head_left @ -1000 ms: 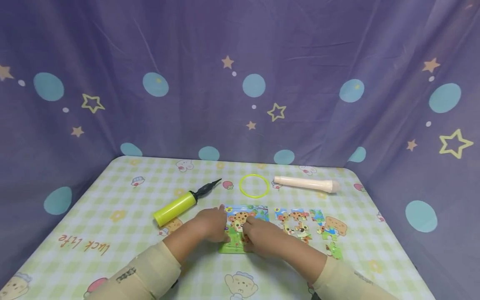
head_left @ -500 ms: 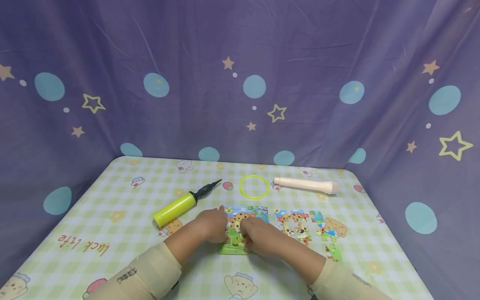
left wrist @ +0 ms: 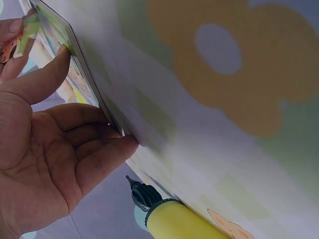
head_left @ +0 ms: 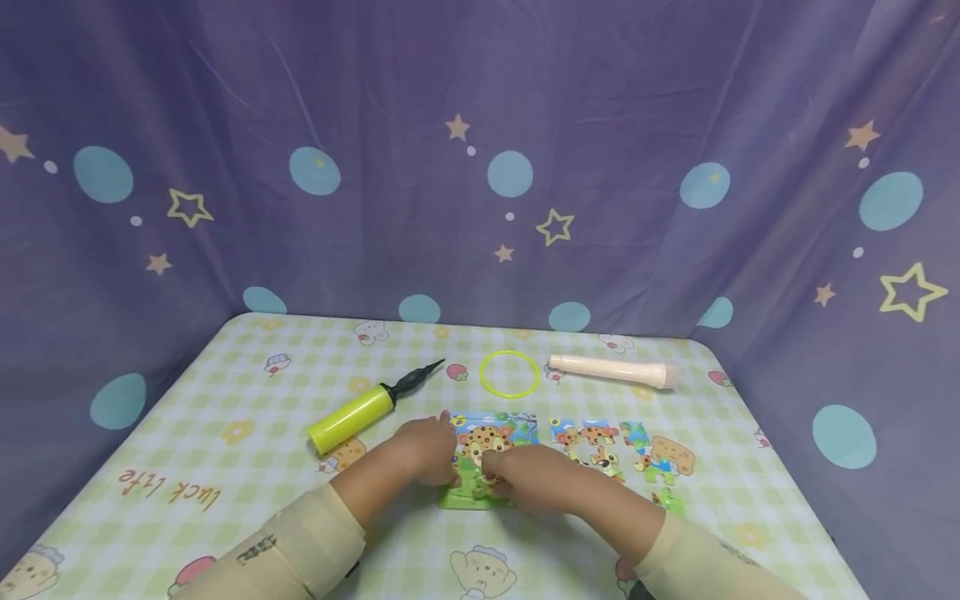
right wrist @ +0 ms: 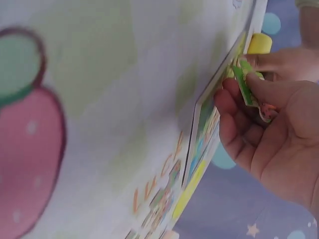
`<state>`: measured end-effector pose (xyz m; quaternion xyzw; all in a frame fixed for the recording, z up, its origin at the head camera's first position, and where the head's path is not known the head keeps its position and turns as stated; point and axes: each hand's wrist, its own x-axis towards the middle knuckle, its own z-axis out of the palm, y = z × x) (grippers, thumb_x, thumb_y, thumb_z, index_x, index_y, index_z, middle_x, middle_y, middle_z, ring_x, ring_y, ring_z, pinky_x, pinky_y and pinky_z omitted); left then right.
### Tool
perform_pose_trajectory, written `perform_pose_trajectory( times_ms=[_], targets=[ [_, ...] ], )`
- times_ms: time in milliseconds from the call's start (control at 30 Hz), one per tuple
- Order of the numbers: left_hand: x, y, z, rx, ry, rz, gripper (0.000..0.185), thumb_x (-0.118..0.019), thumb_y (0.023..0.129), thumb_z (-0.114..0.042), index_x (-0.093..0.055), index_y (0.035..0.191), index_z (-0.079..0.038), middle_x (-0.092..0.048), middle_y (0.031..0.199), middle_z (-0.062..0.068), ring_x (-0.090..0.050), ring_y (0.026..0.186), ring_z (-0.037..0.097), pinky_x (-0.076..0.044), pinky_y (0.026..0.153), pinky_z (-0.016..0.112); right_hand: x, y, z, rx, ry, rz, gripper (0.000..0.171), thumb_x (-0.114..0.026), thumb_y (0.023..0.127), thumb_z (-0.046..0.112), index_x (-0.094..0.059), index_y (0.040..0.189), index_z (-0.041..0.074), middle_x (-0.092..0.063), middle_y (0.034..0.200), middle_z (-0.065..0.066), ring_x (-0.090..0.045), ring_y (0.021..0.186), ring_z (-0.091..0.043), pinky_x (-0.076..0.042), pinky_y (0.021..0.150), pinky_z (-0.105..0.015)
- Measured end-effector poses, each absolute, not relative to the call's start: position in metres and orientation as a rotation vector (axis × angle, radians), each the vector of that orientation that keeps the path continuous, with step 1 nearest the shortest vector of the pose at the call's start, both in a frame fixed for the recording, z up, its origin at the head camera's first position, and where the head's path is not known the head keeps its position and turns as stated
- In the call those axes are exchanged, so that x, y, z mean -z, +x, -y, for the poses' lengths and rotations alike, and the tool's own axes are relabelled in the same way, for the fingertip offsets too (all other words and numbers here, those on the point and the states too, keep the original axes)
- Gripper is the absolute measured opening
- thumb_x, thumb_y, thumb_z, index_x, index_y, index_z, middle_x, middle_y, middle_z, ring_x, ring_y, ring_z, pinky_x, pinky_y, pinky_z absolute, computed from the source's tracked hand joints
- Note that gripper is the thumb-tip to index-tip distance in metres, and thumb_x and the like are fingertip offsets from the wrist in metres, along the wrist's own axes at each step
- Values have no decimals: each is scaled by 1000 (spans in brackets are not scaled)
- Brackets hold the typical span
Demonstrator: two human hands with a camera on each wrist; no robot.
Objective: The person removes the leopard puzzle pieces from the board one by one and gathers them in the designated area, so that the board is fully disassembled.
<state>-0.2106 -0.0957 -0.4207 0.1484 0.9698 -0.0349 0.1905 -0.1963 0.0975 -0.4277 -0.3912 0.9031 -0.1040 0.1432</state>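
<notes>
At table centre, both hands working together over puzzle board (head_left: pixel 491 454). Left hand (head_left: pixel 426 450) steadying board's left edge, fingers (left wrist: pixel 94 149) lying straight against it. Right hand (head_left: pixel 525 477) pinching green puzzle piece (right wrist: pixel 245 83), lowering it onto board. Loose puzzle pieces (head_left: pixel 622 450) lying just right of board. Yellow balloon pump (head_left: pixel 358 410), yellow ring (head_left: pixel 509 372), cream toy microphone (head_left: pixel 611 369) sitting behind on checked tablecloth (head_left: pixel 225 433).

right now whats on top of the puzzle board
Both hands: the left hand rests its fingers on the puzzle board edge; the right hand pinches a puzzle piece over it. The board's lower part is covered.
</notes>
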Motion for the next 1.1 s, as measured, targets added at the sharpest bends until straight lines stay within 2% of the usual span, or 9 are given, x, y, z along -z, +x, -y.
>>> perform_pose_trajectory(
  times_ms=[100,200,300,533,633,800,1000,1100],
  targets=[
    [419,-210,96,102,422,-2721,84,-74,82,-51,-48,143,2,-35,156,18,-41,140,34,-41,110,45,425,-199,-107,338,-1119,-2598,10,-62,97,24,-56,89,24,-54,75,14,-42,58,-3,-38,55,-19],
    [420,-211,96,102,419,-2717,85,-73,82,-51,-48,143,2,-35,157,17,-40,141,34,-40,111,46,422,-202,-116,377,-1125,-2596,16,-61,98,23,-55,83,25,-50,73,14,-40,59,-3,-36,55,-21],
    [420,-211,96,95,414,-2717,86,-74,82,-52,-47,143,2,-34,157,18,-39,141,34,-39,112,47,418,-205,-126,416,-1125,-2592,20,-60,98,23,-56,79,23,-50,75,14,-42,63,-2,-39,57,-21],
    [417,-211,95,91,391,-2702,87,-73,83,-52,-45,144,2,-33,158,17,-37,143,34,-36,114,48,406,-213,-154,501,-1021,-2584,10,-62,97,23,-63,87,25,-58,81,17,-52,69,-3,-46,63,-25],
    [417,-212,95,80,376,-2698,87,-73,83,-51,-44,145,2,-32,158,17,-37,143,33,-35,114,48,402,-216,-168,529,-944,-2576,11,-61,97,23,-62,87,25,-61,80,14,-54,67,-5,-47,61,-26],
    [418,-212,94,73,358,-2684,87,-73,83,-51,-44,146,1,-31,159,16,-36,144,33,-34,115,47,401,-217,-193,630,-842,-2479,12,-56,100,20,-62,90,21,-61,78,3,-55,59,-12,-50,51,-28],
    [418,-212,94,81,371,-2688,86,-72,84,-52,-43,146,1,-32,158,16,-36,144,33,-35,115,47,404,-216,-215,596,-804,-2443,11,-62,97,16,-60,87,21,-60,76,1,-61,63,-22,-47,57,-27],
    [418,-211,94,71,382,-2689,86,-72,84,-51,-44,146,1,-32,158,17,-36,144,33,-35,115,47,407,-211,-221,535,-747,-2416,13,-67,93,14,-60,83,19,-58,73,2,-62,62,-20,-46,58,-27]
  ],
)
